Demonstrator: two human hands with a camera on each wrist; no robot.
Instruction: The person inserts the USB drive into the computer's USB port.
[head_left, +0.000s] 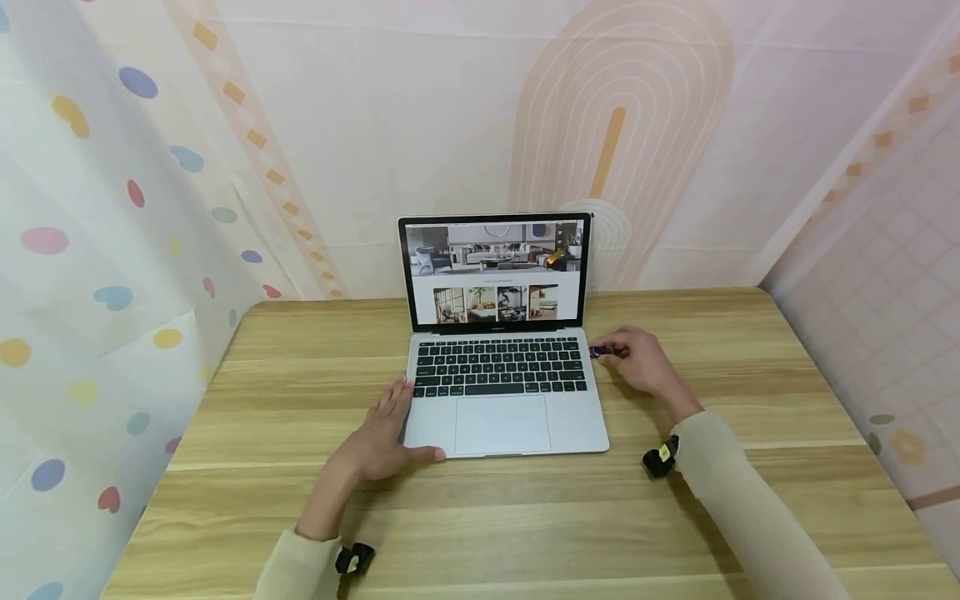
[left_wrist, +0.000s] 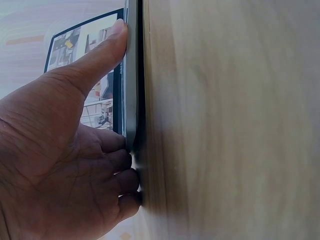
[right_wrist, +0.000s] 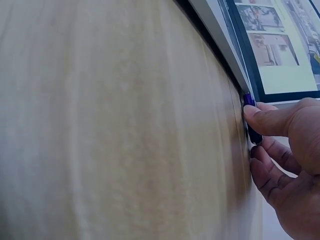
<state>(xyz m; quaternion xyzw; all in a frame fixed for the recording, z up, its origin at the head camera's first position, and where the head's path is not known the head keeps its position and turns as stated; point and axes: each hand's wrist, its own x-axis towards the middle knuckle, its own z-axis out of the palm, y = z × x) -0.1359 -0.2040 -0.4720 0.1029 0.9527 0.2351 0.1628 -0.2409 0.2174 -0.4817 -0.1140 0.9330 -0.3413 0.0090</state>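
Note:
An open silver laptop (head_left: pixel 502 425) sits on the wooden table, its lit screen (head_left: pixel 495 271) showing a page of room pictures. At its front left corner my left hand (head_left: pixel 381 437) rests against the body, fingers along the left side and thumb on the front edge. The left wrist view shows that thumb (left_wrist: pixel 102 57) lying straight on the edge. Beside the laptop's right side, my right hand (head_left: pixel 637 358) pinches a small dark purple USB flash drive (right_wrist: pixel 252 131) between thumb and fingers. One end of the drive meets the laptop's side; whether it is inside a port I cannot tell.
The wood-grain table (head_left: pixel 480 533) extends around the laptop on both sides and in front. Behind it hangs a patterned cloth (head_left: pixel 420 125), close to the screen's back. Black wrist cameras (head_left: pixel 660 458) are strapped at both sleeves.

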